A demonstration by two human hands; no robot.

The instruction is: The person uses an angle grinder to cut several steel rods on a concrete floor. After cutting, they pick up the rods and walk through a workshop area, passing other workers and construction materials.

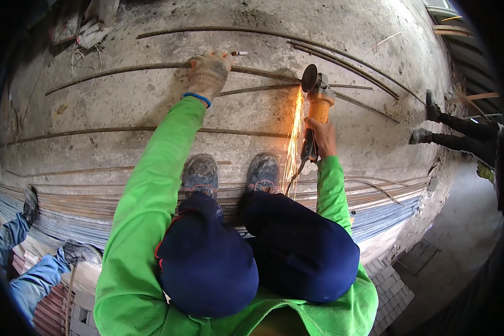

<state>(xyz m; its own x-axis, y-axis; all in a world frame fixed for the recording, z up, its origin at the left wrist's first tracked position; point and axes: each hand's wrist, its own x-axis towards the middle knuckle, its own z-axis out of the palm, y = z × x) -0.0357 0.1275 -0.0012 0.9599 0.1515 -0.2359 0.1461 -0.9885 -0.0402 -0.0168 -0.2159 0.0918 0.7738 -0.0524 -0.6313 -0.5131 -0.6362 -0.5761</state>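
Note:
My left hand [210, 73], in a worn pale work glove with a blue band at the wrist, is closed round a long ribbed steel rebar [117, 69] on the concrete floor. A small white marker-like stick [239, 53] pokes out by its fingers. My bare right hand [321, 137] grips a yellow and black angle grinder [320, 106], held upright in the view. Its dark round disc [309, 78] meets the rebar to the right of my left hand. Orange sparks [294, 134] stream from that contact toward my right boot. The exact cut is hidden by the disc.
More rebars [84, 133] lie across the floor, and a dense bundle of bars [95, 215] runs behind my boots [262, 172]. The grinder's cord [295, 175] trails toward me. Other people's legs stand at the right [467, 134] and lower left [39, 274]. Grey blocks [389, 288] sit lower right.

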